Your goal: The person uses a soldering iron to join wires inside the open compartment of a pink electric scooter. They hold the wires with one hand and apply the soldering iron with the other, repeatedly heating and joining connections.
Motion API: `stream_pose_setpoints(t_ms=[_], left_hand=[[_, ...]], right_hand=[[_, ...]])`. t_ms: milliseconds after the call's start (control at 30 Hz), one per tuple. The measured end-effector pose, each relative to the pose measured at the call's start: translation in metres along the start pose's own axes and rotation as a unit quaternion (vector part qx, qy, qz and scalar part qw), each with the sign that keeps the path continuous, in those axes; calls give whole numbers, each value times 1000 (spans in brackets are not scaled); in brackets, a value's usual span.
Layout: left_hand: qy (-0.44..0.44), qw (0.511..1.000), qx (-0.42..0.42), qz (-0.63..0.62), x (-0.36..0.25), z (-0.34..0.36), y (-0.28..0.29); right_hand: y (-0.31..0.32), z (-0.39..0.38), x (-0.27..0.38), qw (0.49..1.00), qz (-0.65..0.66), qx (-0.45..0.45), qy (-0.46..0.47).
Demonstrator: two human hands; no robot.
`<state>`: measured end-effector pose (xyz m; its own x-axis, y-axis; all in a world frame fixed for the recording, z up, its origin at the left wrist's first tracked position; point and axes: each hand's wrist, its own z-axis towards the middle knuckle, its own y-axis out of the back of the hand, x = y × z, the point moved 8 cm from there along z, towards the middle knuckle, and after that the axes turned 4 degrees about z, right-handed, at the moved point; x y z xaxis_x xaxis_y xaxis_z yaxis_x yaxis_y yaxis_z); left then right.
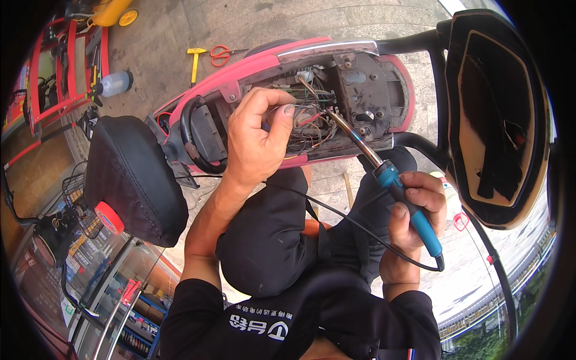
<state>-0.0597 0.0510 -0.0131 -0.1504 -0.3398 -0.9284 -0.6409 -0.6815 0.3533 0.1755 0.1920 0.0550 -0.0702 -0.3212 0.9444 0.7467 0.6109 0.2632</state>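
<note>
My right hand point(425, 198) grips the blue and dark handle of a soldering iron point(359, 139). The iron's metal tip slants up and left into a bundle of wires point(312, 133) in the open body of a pink scooter point(210, 81). Close to that tip, my left hand point(261, 132) is closed in a pinch, thumb and forefinger together. A thin, light-coloured wire point(305, 107) runs from these fingertips toward the iron's tip; its exact joint is too small to make out. The iron's black cord point(336, 211) loops below my hands.
The raised seat point(504, 120) stands at the right, its underside showing. A black padded seat or backrest point(135, 180), with a red tape roll point(109, 217) on it, is at the left. Beyond the scooter lie a yellow hammer point(195, 60) and red-handled scissors point(221, 56).
</note>
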Motion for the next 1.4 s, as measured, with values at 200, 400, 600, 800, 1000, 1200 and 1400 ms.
stream_pose_setpoints(t_ms=[200, 400, 600, 800, 1000, 1200, 1400], left_hand=[[-3, 1000, 1, -3, -1, 0, 0], [2, 1000, 2, -6, 1, -1, 0], [15, 1000, 3, -21, 5, -2, 0], [25, 997, -1, -76, 7, -5, 4], [50, 981, -13, -188, 16, -4, 21], [118, 982, 23, -144, 21, -22, 39], [135, 957, 26, -256, 15, -28, 41]], right_hand=[[-4, 13, 5, 999, -26, 24, 17], [-8, 22, 8, 998, -40, 31, 39], [-1, 12, 9, 998, -46, 15, 36], [13, -13, 1, 999, 11, -30, 15], [29, -41, -21, 981, 138, -133, -8], [35, -58, -34, 964, 212, -157, -32], [36, -67, -40, 959, 233, -156, -38]])
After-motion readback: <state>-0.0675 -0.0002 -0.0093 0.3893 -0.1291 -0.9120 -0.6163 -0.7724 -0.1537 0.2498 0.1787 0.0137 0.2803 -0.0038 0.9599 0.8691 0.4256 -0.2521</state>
